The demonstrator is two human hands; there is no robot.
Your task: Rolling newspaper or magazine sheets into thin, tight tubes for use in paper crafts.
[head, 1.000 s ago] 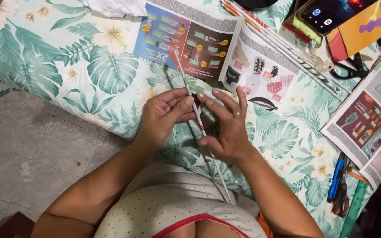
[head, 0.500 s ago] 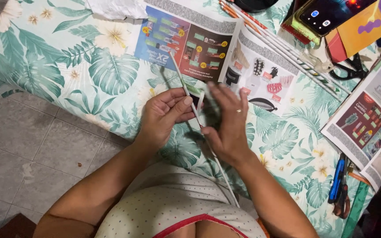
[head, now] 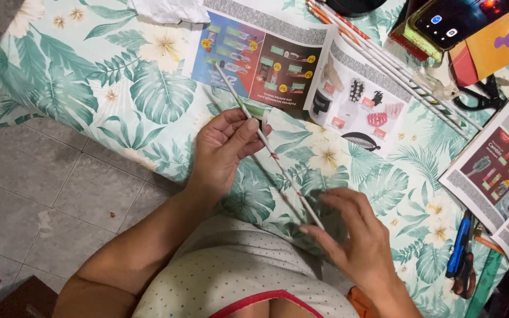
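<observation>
A long thin rolled paper stick [head: 240,106] runs diagonally over the leaf-print tablecloth [head: 89,88]. My left hand [head: 222,153] pinches it near its middle between thumb and fingers. My right hand [head: 354,241] grips the stick's near end, low and close to my body, and looks blurred. An open printed catalogue [head: 278,59] lies flat just beyond the stick's far tip.
Several more rolled paper sticks [head: 396,70] lie at the back right beside black scissors [head: 478,94], a phone [head: 460,17] and coloured card. Another catalogue [head: 496,165] and blue-handled pliers [head: 460,247] sit at the right. Tiled floor [head: 42,194] shows left of the table.
My right hand has slid down the stick from beside my left hand toward my body, to its near end. My left hand has kept its pinch in place.
</observation>
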